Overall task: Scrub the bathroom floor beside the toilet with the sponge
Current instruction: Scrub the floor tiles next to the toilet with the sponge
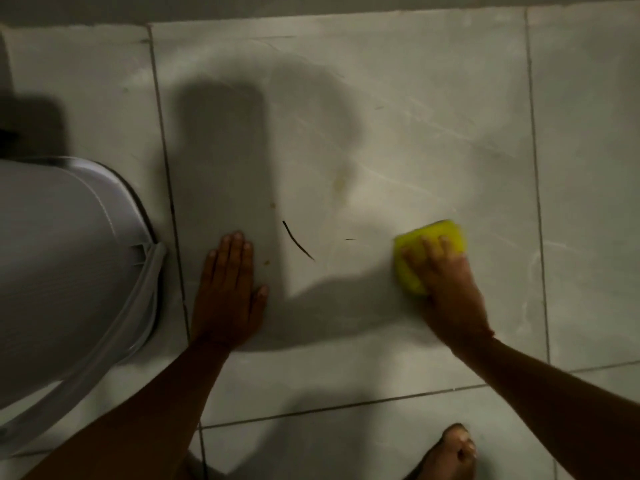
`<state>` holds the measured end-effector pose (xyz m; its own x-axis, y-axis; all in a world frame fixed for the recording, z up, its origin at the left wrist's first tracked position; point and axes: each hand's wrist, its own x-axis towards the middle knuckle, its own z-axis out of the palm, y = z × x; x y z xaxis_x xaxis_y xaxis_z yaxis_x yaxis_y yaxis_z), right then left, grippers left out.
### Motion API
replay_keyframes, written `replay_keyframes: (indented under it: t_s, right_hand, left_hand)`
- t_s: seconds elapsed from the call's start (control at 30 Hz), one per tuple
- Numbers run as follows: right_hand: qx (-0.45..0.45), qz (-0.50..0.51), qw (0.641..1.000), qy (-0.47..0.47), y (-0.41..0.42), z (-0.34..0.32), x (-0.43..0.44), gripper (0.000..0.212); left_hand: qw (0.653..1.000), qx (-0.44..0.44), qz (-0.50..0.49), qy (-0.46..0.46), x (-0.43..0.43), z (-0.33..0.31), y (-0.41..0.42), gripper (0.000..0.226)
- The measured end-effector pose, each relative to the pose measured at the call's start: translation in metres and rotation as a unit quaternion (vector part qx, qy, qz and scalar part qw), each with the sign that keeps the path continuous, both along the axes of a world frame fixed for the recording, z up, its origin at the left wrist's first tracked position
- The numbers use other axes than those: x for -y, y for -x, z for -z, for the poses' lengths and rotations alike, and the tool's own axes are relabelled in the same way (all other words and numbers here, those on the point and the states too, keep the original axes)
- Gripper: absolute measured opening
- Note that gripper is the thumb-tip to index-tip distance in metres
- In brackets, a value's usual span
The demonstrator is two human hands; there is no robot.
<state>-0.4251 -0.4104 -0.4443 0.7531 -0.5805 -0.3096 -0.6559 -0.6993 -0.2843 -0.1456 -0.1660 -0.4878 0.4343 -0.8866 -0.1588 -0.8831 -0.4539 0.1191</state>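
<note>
A yellow sponge point(433, 237) lies flat on the pale grey tiled floor point(398, 116). My right hand point(446, 285) presses down on the sponge with its fingers spread over it. My left hand point(228, 289) rests flat on the floor with its fingers together, palm down, holding nothing. The white toilet point(65, 265) stands at the left, close to my left hand. A thin dark curved strand point(298, 241) lies on the tile between my two hands. Small yellowish stains point(341, 180) mark the tile above it.
A wall base runs along the top edge point(311, 8). Dark grout lines point(535, 168) divide the large tiles. My bare foot point(450, 452) is at the bottom right. Shadows of my head and arms fall across the middle tile.
</note>
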Motion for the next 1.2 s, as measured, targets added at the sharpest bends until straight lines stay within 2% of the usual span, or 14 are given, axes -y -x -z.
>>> replay_keyframes:
  t_s: [0.07, 0.13, 0.17, 0.23, 0.33, 0.4, 0.5, 0.53, 0.67, 0.73, 0.9, 0.97, 1.1, 1.2]
  right_hand:
    - [-0.01, 0.225, 0.974, 0.003, -0.043, 0.009, 0.026, 0.071]
    - [-0.001, 0.298, 0.954, 0.017, -0.101, 0.013, 0.037, 0.073]
    - [0.017, 0.251, 0.967, 0.035, -0.121, 0.015, 0.031, 0.074]
    - [0.037, 0.017, 0.998, 0.04, -0.127, 0.017, 0.01, 0.075]
    - [-0.01, -0.217, 0.976, 0.001, -0.075, 0.004, 0.007, 0.077]
    - [-0.007, -0.173, 0.985, -0.004, -0.068, 0.004, 0.042, 0.073]
    - [-0.026, 0.068, 0.997, 0.031, -0.135, 0.007, 0.075, 0.075]
    - [-0.027, 0.091, 0.995, 0.034, -0.161, 0.006, 0.069, 0.076]
    - [-0.016, -0.175, 0.984, 0.004, -0.151, -0.005, 0.027, 0.075]
    - [-0.021, -0.199, 0.98, -0.017, -0.114, -0.017, 0.032, 0.072]
    - [-0.022, 0.118, 0.993, 0.018, -0.19, 0.002, 0.069, 0.073]
    - [-0.006, 0.058, 0.998, 0.029, -0.227, 0.006, 0.043, 0.072]
    - [0.002, -0.256, 0.967, -0.013, -0.182, -0.001, -0.002, 0.078]
    - [0.015, -0.195, 0.981, -0.007, -0.17, 0.002, 0.025, 0.078]
  left_hand:
    - [1.0, 0.002, 0.007, -0.004, -0.001, 0.002, 0.0, 0.072]
    - [1.0, 0.006, 0.011, -0.002, -0.001, 0.004, -0.002, 0.072]
    - [1.0, 0.006, 0.011, -0.004, -0.001, 0.005, -0.003, 0.072]
    - [1.0, 0.001, 0.009, -0.006, 0.0, 0.003, -0.002, 0.073]
    - [1.0, -0.003, 0.001, -0.003, 0.0, 0.002, -0.001, 0.072]
    - [1.0, -0.004, 0.001, 0.001, -0.003, 0.003, -0.002, 0.072]
    - [1.0, 0.0, 0.007, 0.009, -0.004, 0.007, -0.001, 0.072]
    - [1.0, -0.001, 0.006, 0.008, -0.004, 0.007, -0.002, 0.072]
    - [1.0, 0.001, 0.006, 0.003, 0.0, 0.002, -0.002, 0.071]
    - [1.0, 0.003, 0.003, -0.003, -0.002, 0.0, -0.002, 0.072]
    - [1.0, 0.0, 0.003, 0.007, -0.004, 0.008, -0.001, 0.073]
    - [1.0, -0.005, 0.001, 0.007, -0.005, 0.007, -0.001, 0.074]
    - [0.998, -0.004, -0.065, 0.003, -0.004, 0.001, 0.0, 0.08]
    - [0.998, -0.004, -0.069, 0.006, -0.005, 0.002, 0.001, 0.082]
